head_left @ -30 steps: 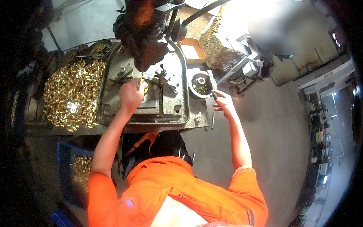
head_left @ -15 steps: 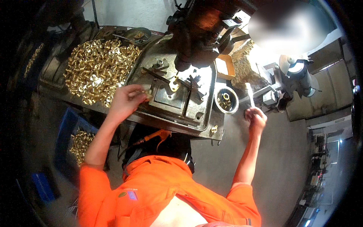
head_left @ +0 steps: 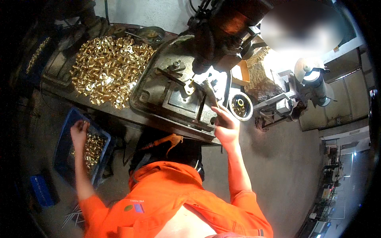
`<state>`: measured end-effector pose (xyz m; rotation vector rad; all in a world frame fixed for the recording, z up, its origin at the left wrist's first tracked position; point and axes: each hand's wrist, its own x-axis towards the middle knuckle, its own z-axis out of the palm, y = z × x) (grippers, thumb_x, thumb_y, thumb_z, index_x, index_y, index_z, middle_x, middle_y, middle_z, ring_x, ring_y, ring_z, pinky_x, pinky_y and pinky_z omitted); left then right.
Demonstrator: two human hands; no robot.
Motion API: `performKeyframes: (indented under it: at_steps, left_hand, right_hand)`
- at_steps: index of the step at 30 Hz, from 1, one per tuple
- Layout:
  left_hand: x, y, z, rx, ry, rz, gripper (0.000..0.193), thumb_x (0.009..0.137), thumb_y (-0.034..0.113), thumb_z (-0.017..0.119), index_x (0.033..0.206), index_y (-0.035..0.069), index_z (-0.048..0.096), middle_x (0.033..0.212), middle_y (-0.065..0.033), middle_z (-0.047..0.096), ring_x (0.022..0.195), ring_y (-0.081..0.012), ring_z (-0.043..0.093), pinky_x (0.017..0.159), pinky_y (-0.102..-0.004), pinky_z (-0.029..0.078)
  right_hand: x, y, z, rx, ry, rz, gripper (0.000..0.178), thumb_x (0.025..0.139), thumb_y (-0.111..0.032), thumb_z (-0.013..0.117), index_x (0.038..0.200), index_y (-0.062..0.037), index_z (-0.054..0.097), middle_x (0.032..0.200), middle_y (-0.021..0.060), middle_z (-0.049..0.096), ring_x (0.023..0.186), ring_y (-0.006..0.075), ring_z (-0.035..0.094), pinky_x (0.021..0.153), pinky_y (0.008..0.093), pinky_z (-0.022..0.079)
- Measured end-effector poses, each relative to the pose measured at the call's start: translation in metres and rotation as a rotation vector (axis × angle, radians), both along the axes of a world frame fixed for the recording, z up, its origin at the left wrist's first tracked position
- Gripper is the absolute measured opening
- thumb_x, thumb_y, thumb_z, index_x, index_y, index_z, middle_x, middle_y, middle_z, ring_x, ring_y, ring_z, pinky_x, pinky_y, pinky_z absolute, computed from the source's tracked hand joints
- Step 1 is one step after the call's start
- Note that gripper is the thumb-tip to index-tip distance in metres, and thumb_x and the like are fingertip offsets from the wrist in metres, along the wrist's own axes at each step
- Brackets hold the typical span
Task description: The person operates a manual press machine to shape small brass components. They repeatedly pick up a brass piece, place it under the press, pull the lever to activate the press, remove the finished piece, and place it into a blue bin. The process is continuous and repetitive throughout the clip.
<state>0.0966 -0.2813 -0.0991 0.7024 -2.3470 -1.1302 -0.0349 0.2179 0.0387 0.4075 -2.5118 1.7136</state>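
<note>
My left hand [head_left: 78, 135] is above the blue bin [head_left: 66, 126], at its far left part, fingers curled together. What they hold, if anything, is too blurred to make out. Brass fittings [head_left: 94, 148] lie in the bin. My right hand [head_left: 227, 129] is closed around a slim stick-like tool [head_left: 210, 94], its far end pointing into the fixture under the machine head. A flat brass fitting [head_left: 189, 86] sits in that fixture on the metal machine table [head_left: 154, 104], just left of the tool's tip.
A large heap of brass fittings [head_left: 111, 71] covers the bench left of the machine table. The dark machine head [head_left: 210, 51] hangs over the fixture. A round bowl [head_left: 241, 106] with metal pieces stands at right. An orange air gun [head_left: 164, 141] hangs below the bench edge.
My left hand has gone from the machine table, where it held a brass fitting, down left over the blue bin. My right hand has brought the tool leftward to the fixture.
</note>
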Motion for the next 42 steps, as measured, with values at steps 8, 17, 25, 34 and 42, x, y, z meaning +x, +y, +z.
performKeyframes:
  at_steps: [8,17,25,34,42]
  left_hand:
    - [0.090,-0.073,-0.122,-0.431,-0.624,0.210,0.032,0.076,0.022,0.065,0.093,-0.005,0.062,0.077,-0.0240,0.061,0.070,-0.0357,0.060,0.063,-0.0421,0.046]
    - [0.052,-0.038,-0.070,-0.104,-0.323,0.106,0.025,0.079,0.012,0.061,0.097,-0.005,0.062,0.072,-0.0193,0.063,0.063,-0.0281,0.061,0.059,-0.0387,0.046]
    - [-0.017,-0.004,0.006,-0.183,-0.034,-0.149,0.022,0.083,0.010,0.060,0.098,-0.006,0.059,0.072,-0.0145,0.063,0.059,-0.0170,0.058,0.054,-0.0306,0.043]
    - [-0.102,0.073,0.084,-0.048,-0.070,-0.425,0.032,0.085,0.015,0.060,0.107,-0.007,0.057,0.082,-0.0148,0.066,0.067,-0.0132,0.061,0.058,-0.0276,0.047]
    - [-0.141,0.112,0.100,-0.343,-0.196,-0.499,0.030,0.080,0.025,0.065,0.102,0.004,0.063,0.079,-0.0139,0.065,0.064,-0.0236,0.061,0.060,-0.0341,0.047]
  right_hand:
    - [-0.051,-0.039,-0.030,0.299,0.063,-0.099,0.048,0.057,-0.007,0.062,0.104,0.0002,0.061,0.120,0.0179,0.054,0.106,0.0250,0.055,0.090,0.0278,0.041]
    - [-0.044,-0.038,-0.025,0.260,0.141,-0.060,0.042,0.057,-0.002,0.054,0.097,-0.0033,0.065,0.114,0.0154,0.058,0.104,0.0218,0.055,0.090,0.0268,0.040]
    - [-0.007,0.050,-0.001,0.337,0.284,-0.223,0.020,0.055,-0.005,0.056,0.074,-0.0013,0.060,0.102,0.0189,0.062,0.083,0.0246,0.062,0.071,0.0287,0.046]
    - [-0.046,0.137,-0.050,0.655,0.436,-0.558,0.017,0.058,-0.013,0.061,0.071,-0.0041,0.055,0.096,0.0148,0.059,0.090,0.0324,0.056,0.080,0.0374,0.044]
    - [-0.050,0.142,-0.079,0.788,0.418,-0.643,0.018,0.060,-0.014,0.058,0.075,-0.0046,0.053,0.092,0.0117,0.057,0.084,0.0320,0.055,0.074,0.0395,0.043]
